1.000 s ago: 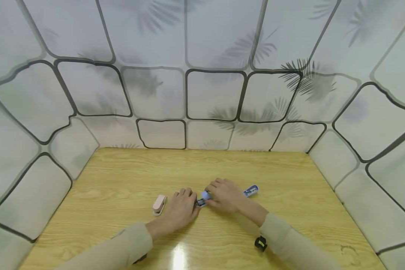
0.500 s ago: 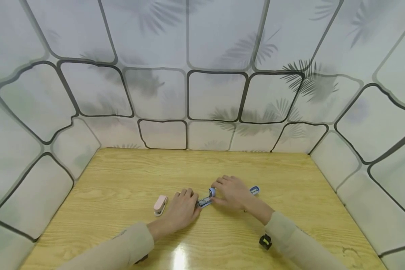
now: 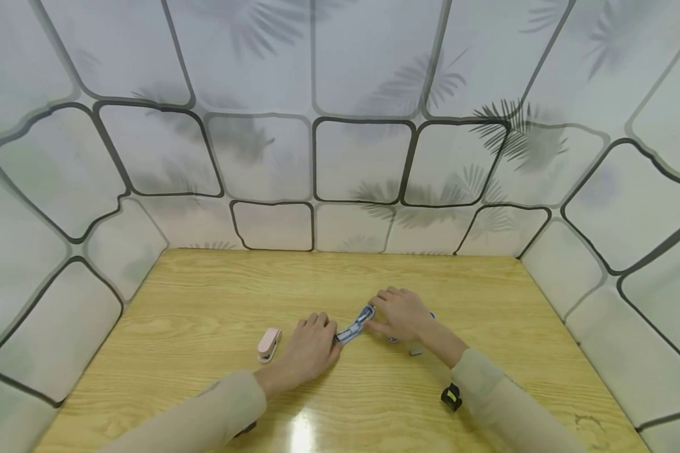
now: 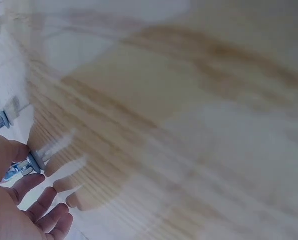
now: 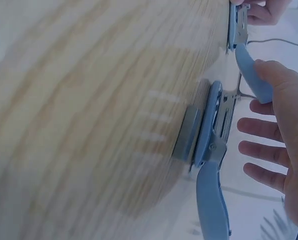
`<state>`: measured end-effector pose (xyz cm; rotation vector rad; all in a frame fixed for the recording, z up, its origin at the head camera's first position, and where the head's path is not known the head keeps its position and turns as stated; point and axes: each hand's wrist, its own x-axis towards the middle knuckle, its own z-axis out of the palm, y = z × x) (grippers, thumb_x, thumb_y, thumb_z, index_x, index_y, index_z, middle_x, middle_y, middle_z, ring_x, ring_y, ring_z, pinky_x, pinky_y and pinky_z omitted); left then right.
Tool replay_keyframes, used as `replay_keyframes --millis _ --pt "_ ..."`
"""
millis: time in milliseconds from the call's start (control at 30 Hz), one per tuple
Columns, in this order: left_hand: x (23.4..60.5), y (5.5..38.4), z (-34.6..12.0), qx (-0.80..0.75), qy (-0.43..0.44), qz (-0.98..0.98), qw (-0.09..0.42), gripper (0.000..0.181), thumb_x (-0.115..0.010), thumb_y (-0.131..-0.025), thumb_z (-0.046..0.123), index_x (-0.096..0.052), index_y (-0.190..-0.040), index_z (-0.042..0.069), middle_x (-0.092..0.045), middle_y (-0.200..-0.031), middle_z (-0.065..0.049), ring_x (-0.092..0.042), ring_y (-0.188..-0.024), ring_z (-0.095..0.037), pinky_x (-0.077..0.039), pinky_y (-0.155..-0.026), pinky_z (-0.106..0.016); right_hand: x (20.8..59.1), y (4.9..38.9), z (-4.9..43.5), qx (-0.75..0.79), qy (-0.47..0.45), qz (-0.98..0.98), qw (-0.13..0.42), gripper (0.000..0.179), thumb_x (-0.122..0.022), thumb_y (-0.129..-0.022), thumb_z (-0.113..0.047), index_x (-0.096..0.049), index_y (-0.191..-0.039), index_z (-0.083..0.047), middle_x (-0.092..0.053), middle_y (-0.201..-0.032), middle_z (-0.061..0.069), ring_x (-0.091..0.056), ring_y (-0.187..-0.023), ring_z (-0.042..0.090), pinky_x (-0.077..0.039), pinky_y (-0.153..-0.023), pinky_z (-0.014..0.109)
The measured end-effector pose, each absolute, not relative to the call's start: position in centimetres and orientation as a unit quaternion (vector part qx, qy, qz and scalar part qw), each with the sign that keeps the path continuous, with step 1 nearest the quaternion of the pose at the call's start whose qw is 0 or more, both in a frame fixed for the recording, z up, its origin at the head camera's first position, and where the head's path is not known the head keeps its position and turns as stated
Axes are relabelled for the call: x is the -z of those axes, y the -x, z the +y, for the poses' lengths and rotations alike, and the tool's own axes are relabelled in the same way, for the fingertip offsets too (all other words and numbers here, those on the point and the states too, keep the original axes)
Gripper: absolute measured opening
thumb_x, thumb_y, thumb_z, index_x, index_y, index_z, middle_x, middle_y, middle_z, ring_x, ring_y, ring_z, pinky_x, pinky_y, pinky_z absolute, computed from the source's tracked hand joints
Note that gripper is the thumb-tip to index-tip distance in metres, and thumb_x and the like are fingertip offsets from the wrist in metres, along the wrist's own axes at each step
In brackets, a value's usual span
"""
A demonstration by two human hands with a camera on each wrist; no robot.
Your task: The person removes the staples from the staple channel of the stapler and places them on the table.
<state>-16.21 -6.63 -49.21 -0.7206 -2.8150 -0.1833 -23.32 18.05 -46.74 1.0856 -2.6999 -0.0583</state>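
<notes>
The opened blue stapler (image 3: 356, 326) is between the two hands, at the wooden surface (image 3: 345, 402), its cover folded back. The left hand (image 3: 311, 346) holds one end with its fingers; the right hand (image 3: 399, 313) pinches the cover between thumb and forefinger. It is probably light, stiff and rather smooth, but turning at the hinge, so gripping both ends seems wise. A second opened blue stapler (image 5: 212, 152) and a grey bar (image 5: 186, 132) near the right hand may hinder it; the pink stapler (image 3: 268, 344) lies leftward, out of the way.

The wooden table (image 3: 232, 283) bears a pink stapler (image 3: 269, 343) — patterned walls (image 3: 357, 160) behind.
</notes>
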Motion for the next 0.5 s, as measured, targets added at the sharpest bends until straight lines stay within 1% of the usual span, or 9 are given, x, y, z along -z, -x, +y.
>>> replay_keyframes --millis 233,367,500 --pt "49.44 16.65 -5.86 0.059 0.231 -0.964 0.114 0.028 -0.074 -0.097 0.038 -0.064 -0.093 0.013 -0.063 -0.095 -0.005 -0.057 -0.083 -0.018 -0.051 -0.072 -0.032 47.14 23.82 18.83 0.028 -0.357 -0.925 0.125 0.045 -0.070 -0.096 -0.055 -0.075 -0.117 -0.015 -0.077 -0.109 0.004 -0.072 -0.097 0.025 -0.062 -0.082 0.041" --pt "49.50 16.75 -5.79 0.061 0.228 -0.965 0.116 0.027 -0.075 -0.096 0.037 -0.065 -0.092 0.013 -0.063 -0.095 -0.005 -0.057 -0.082 -0.018 -0.050 -0.071 -0.032 47.36 23.89 18.99 0.026 -0.350 -0.927 0.128 0.047 -0.069 -0.097 -0.056 -0.074 -0.120 -0.015 -0.077 -0.110 0.005 -0.073 -0.099 0.025 -0.062 -0.083 0.041" --pt "49.56 16.89 -5.78 0.064 0.226 -0.966 0.109 0.027 -0.075 -0.097 0.037 -0.065 -0.093 0.012 -0.062 -0.095 -0.005 -0.056 -0.083 -0.017 -0.049 -0.071 -0.032 47.02 23.50 18.85 -0.003 -0.322 -0.938 0.130 0.046 -0.069 -0.098 -0.052 -0.074 -0.123 -0.014 -0.078 -0.112 0.005 -0.074 -0.100 0.025 -0.063 -0.081 0.040"
